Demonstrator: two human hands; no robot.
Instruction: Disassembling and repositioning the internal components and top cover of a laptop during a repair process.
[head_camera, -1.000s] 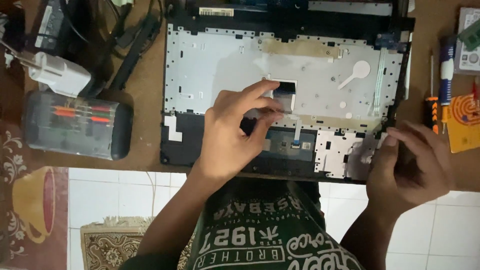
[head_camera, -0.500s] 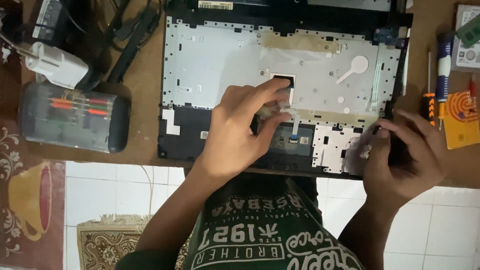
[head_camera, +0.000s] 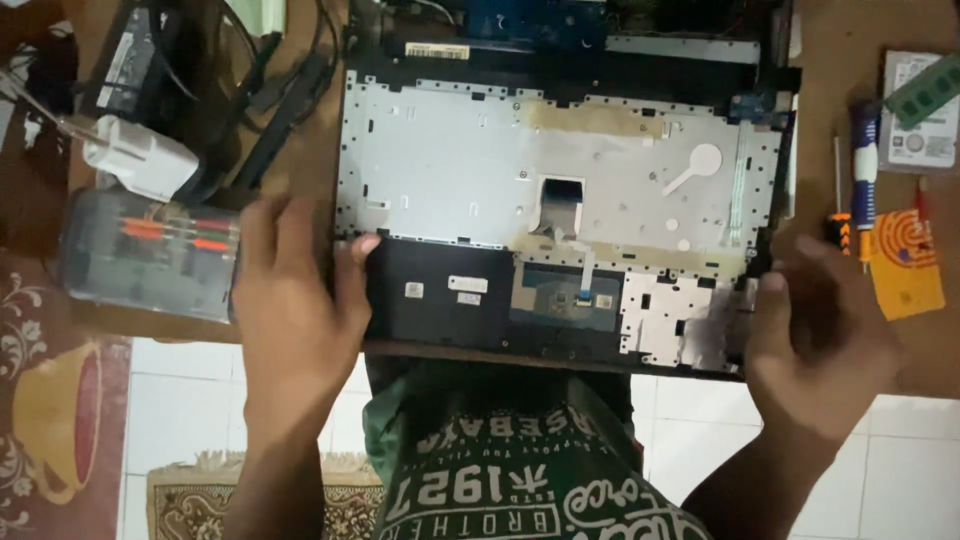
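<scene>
Laptop chassis (head_camera: 560, 200), keyboard removed, bare metal tray and flat ribbon cable (head_camera: 562, 205) exposed, lies flat on the brown bench (head_camera: 300, 160), near edge just over the person's lap. Left hand (head_camera: 300, 300) is spread, clamped on the front-left corner, thumb on the black palmrest (head_camera: 440, 295). Right hand (head_camera: 815, 340) is curled round the front-right corner; blurred, grip detail can't be told.

Handling, as judged: stiff-ish shell, moderate weight, but thin plastic flexes; ribbon and touchpad board are fragile. Hold by both front corners or side edges, keep off the ribbon.

Versus half a second ago: left hand has left the ribbon slot at centre and gone to the left corner; right hand stays at its corner. Screwdriver (head_camera: 864, 170) and clear tool case (head_camera: 150, 255) unmoved.
</scene>
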